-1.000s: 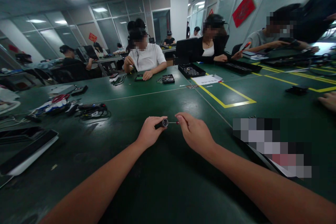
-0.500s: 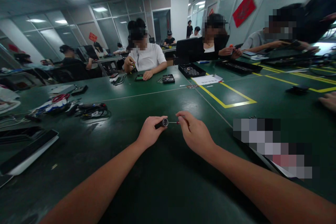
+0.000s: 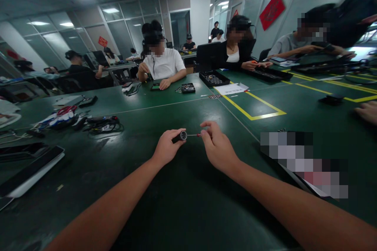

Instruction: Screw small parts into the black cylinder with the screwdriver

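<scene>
My left hand (image 3: 167, 147) is wrapped round a short black cylinder like a flashlight (image 3: 180, 136), its round ringed end facing me. From the cylinder's right side, the thin metal shaft of a small screwdriver (image 3: 193, 135) runs level to my right hand (image 3: 219, 147). A red part of the screwdriver shows at my right thumb; the rest of its handle is hidden in the hand. My right index finger is raised and bent, apart from the thumb. Whether the shaft's tip sits in a screw cannot be made out. Both hands are above the green table (image 3: 165, 211).
Bundled black cables (image 3: 104, 124) and a black-and-white device (image 3: 38, 172) lie at left. A pixelated flat item (image 3: 303, 164) is beside my right forearm. Across the table, a person in a white shirt (image 3: 166, 64) works near black parts trays (image 3: 214, 78).
My right index finger has lifted away from the thumb, showing more of the screwdriver's red part. The left hand still holds the cylinder; the whole view has shifted slightly.
</scene>
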### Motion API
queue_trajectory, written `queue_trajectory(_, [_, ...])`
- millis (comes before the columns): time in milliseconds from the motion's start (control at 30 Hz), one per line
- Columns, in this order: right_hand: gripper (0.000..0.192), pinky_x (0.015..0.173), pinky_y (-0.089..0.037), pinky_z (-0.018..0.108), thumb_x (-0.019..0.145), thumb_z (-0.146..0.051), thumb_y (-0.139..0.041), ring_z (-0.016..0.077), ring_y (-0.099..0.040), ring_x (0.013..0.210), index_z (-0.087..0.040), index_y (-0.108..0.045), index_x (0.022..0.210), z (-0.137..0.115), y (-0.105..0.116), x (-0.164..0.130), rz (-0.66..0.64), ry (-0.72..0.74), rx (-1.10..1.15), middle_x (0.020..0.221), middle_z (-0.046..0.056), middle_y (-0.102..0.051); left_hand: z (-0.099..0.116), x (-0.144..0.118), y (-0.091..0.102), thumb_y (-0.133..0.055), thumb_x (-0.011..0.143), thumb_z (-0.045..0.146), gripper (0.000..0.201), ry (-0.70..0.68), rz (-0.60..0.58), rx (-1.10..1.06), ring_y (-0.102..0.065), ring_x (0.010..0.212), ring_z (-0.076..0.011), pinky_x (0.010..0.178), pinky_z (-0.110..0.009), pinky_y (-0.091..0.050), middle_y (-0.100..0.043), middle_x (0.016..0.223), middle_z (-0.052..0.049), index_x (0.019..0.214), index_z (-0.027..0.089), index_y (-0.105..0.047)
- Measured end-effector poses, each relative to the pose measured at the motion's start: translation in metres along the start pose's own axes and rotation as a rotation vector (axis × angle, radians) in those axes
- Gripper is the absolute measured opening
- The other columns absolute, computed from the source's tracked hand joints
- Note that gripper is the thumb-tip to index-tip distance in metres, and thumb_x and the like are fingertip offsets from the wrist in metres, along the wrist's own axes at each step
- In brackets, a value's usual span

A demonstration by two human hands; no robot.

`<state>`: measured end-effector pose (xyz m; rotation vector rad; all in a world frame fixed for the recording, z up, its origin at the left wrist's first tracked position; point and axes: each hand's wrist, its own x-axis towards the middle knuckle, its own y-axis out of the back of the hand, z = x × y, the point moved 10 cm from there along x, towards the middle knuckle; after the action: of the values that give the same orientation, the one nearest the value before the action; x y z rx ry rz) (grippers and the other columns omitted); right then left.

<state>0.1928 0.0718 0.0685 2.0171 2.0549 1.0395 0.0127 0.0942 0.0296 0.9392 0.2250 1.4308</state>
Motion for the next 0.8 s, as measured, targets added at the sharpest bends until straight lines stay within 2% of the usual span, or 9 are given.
queue_trajectory(133, [0.012,0.073,-0.048,0.034,0.095,-0.032,-0.051,0.0218,-0.066,0.082,-0.022,-0.057,0.099,0.003,0.004,0.000,0.083,0.015,0.154,0.089,0.005,-0.068,0.003,0.001,-0.002,-0.074,0.086,0.015,0.042,-0.019,-0.012,0.011,-0.062,0.115,-0.0255,0.104,-0.046,-0.045,-0.071,0.122,-0.005,0.126,0.028,-0.068])
queue_trajectory(267, [0.021,0.076,-0.049,0.036,0.094,-0.040,-0.056,0.0206,-0.065,0.081,-0.021,-0.062,0.098,0.013,0.006,0.004,0.144,-0.039,0.343,0.088,0.005,-0.069,0.013,0.000,-0.003,-0.074,0.086,0.016,0.040,-0.080,-0.029,0.042,-0.063,0.113,-0.0256,0.103,-0.046,-0.045,-0.072,0.119,-0.005,0.124,0.027,-0.069])
queue_trajectory(367, [0.027,0.069,-0.049,0.034,0.093,-0.046,-0.055,0.0187,-0.062,0.071,-0.020,-0.063,0.091,0.034,0.003,0.006,0.193,-0.199,0.520,0.077,0.003,-0.066,0.023,-0.002,0.000,-0.073,0.088,0.016,0.037,-0.134,-0.012,0.078,-0.063,0.112,-0.0251,0.105,-0.048,-0.042,-0.072,0.119,-0.004,0.122,0.028,-0.069])
queue_trajectory(467, [0.026,0.058,-0.046,0.030,0.088,-0.047,-0.060,0.0156,-0.056,0.060,-0.021,-0.060,0.081,0.064,-0.010,0.003,0.241,-0.456,0.807,0.068,-0.001,-0.060,0.029,-0.003,0.009,-0.072,0.089,0.015,0.034,-0.149,0.053,0.126,-0.062,0.113,-0.0249,0.107,-0.051,-0.039,-0.072,0.119,-0.003,0.120,0.029,-0.070])
queue_trajectory(533, [0.025,0.055,-0.045,0.028,0.085,-0.045,-0.064,0.0141,-0.052,0.056,-0.022,-0.060,0.078,0.072,-0.013,0.001,0.286,-0.517,0.914,0.064,-0.002,-0.056,0.029,-0.003,0.013,-0.072,0.089,0.015,0.034,-0.135,0.087,0.136,-0.063,0.112,-0.0249,0.105,-0.049,-0.041,-0.072,0.119,-0.004,0.120,0.028,-0.070])
queue_trajectory(600, [0.023,0.056,-0.045,0.028,0.083,-0.044,-0.067,0.0140,-0.053,0.058,-0.023,-0.061,0.078,0.072,-0.009,0.001,0.320,-0.493,0.928,0.066,-0.002,-0.058,0.027,-0.002,0.014,-0.072,0.088,0.014,0.034,-0.117,0.087,0.126,-0.063,0.111,-0.0248,0.102,-0.047,-0.044,-0.072,0.118,-0.004,0.120,0.028,-0.070])
queue_trajectory(800, [0.024,0.063,-0.048,0.031,0.087,-0.047,-0.062,0.0158,-0.058,0.065,-0.024,-0.062,0.085,0.059,0.000,0.003,0.325,-0.369,0.777,0.072,-0.001,-0.063,0.015,0.000,0.013,-0.074,0.085,0.014,0.039,-0.045,0.092,0.092,-0.063,0.112,-0.0253,0.104,-0.047,-0.044,-0.071,0.120,-0.004,0.122,0.026,-0.068])
